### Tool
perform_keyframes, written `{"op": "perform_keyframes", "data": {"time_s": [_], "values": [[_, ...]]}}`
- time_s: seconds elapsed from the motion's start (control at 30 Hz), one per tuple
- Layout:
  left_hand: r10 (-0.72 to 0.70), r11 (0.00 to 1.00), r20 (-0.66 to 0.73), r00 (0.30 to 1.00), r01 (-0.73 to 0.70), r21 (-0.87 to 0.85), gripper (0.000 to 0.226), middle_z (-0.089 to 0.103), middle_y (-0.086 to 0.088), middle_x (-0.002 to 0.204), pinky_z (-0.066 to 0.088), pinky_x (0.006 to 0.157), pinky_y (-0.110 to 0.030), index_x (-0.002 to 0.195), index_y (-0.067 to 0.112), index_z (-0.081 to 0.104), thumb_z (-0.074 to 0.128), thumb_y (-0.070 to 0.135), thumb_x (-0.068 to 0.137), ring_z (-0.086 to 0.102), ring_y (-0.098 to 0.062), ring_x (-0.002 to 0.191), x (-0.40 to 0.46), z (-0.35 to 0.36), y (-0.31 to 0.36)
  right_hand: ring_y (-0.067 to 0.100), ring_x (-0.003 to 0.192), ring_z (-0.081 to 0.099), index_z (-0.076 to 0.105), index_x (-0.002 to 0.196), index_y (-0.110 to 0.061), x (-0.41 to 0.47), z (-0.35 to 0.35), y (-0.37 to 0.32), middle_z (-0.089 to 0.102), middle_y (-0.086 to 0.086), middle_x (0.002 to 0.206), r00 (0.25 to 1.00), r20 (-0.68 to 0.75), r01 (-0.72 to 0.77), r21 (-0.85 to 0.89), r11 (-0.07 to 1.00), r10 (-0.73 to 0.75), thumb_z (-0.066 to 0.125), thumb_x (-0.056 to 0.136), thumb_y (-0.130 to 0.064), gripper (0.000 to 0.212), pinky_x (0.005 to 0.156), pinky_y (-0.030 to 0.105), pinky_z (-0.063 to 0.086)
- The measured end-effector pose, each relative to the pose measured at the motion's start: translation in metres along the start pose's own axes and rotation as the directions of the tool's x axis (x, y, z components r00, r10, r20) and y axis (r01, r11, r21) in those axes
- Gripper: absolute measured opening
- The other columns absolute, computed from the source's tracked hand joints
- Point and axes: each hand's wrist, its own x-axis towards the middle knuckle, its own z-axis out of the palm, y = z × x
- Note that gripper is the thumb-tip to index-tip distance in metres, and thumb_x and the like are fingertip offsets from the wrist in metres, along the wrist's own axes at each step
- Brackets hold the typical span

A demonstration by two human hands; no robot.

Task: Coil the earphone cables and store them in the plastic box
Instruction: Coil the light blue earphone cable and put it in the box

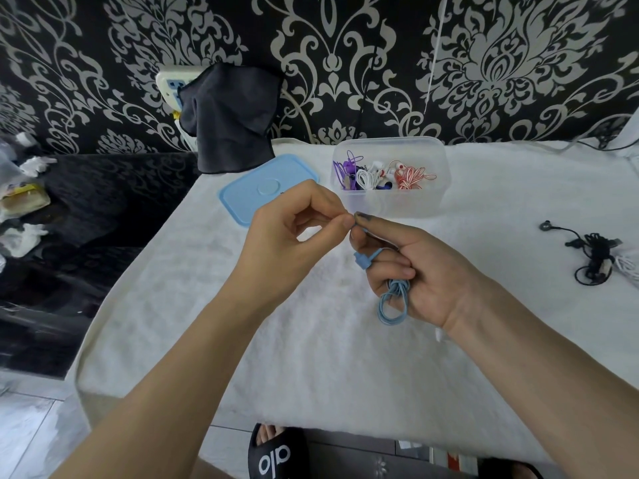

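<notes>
Both hands, left hand (pixel 287 236) and right hand (pixel 420 271), pinched a light, limp blue earphone cable (pixel 392 302), best gripped at its coiled bundle.

Both forearms are bare to the lower edge of the view, with no sleeves, watch or rings on the left hand (pixel 276 243) or right hand (pixel 425 271). One foot wears a black slide sandal (pixel 276 458) with white "alo" lettering across its strap.
</notes>
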Motion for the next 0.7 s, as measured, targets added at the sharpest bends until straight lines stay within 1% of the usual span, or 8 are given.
{"op": "perform_keyframes", "data": {"time_s": [0.1,0.17,0.33,0.4,0.47,0.57,0.7], "values": [[0.015,1.000,0.006,1.000,-0.015,0.005,0.014,0.068,-0.008,0.087,0.054,0.082,-0.033,0.086,0.006,0.061,0.069,-0.004,0.092,0.067,-0.027,0.083,-0.0003,-0.0001,-0.0004,0.005,0.029,0.023,0.065,0.077,-0.006,-0.0005,-0.0003,0.0003,0.066,0.005,0.069,1.000,-0.002,0.002,-0.001,1.000,-0.002,0.067,0.081,-0.012,0.007,0.031,0.009,0.019],[0.018,1.000,0.002,1.000,-0.018,0.003,0.017,0.066,-0.005,0.086,0.053,0.081,-0.030,0.085,0.008,0.060,0.069,-0.005,0.091,0.066,-0.024,0.081,-0.0001,0.0007,-0.0002,0.006,0.029,0.023,0.064,0.080,-0.007,-0.0006,0.0002,0.0006,0.066,0.004,0.069,1.000,0.010,0.000,0.002,1.000,0.000,0.067,0.080,-0.012,0.007,0.031,0.009,0.019],[-0.021,0.998,0.014,1.000,0.022,-0.059,0.018,0.063,-0.005,0.085,0.050,0.076,-0.026,0.084,0.008,0.059,0.069,-0.006,0.090,0.063,-0.020,0.078,0.0007,0.0002,0.0018,0.006,0.029,0.023,0.062,0.079,-0.006,0.0009,0.0006,0.0020,0.064,0.003,0.068,1.000,0.008,0.012,-0.009,1.000,-0.012,0.068,0.077,-0.012,0.009,0.031,0.009,0.018],[-0.022,0.999,0.026,0.999,0.023,-0.039,0.020,0.063,0.000,0.083,0.049,0.076,-0.025,0.083,0.008,0.059,0.069,-0.009,0.088,0.062,-0.016,0.076,0.0013,0.0002,0.0020,0.006,0.029,0.023,0.060,0.078,-0.007,0.0013,0.0003,0.0024,0.063,0.003,0.067,1.000,-0.005,0.014,-0.020,1.000,-0.014,0.069,0.077,-0.013,0.010,0.031,0.009,0.019],[-0.004,1.000,0.023,1.000,0.005,-0.004,0.022,0.062,0.000,0.081,0.049,0.076,-0.027,0.083,0.010,0.058,0.069,-0.009,0.087,0.061,-0.016,0.076,0.0014,0.0005,0.0025,0.006,0.030,0.024,0.061,0.077,-0.007,0.0012,0.0005,0.0027,0.062,0.002,0.066,1.000,-0.007,0.014,-0.029,0.999,-0.014,0.070,0.076,-0.013,0.011,0.031,0.009,0.019],[0.036,0.998,0.008,0.999,-0.037,0.053,0.021,0.061,0.001,0.083,0.051,0.078,-0.030,0.085,0.014,0.058,0.069,-0.003,0.087,0.061,-0.018,0.077,0.0008,0.0004,0.0031,0.006,0.030,0.025,0.062,0.079,-0.007,0.0010,0.0009,0.0022,0.061,0.002,0.067,1.000,0.019,0.010,-0.030,1.000,-0.009,0.070,0.076,-0.014,0.011,0.031,0.009,0.019],[0.049,0.996,0.004,0.999,-0.049,0.071,0.021,0.061,0.004,0.084,0.052,0.079,-0.029,0.087,0.013,0.058,0.072,-0.003,0.089,0.062,-0.014,0.078,-0.0006,0.0005,0.0044,0.006,0.029,0.025,0.068,0.083,-0.005,0.0013,0.0006,0.0008,0.059,0.002,0.067,0.998,0.063,-0.010,-0.016,1.000,0.011,0.069,0.078,-0.015,0.011,0.030,0.010,0.020]]}}
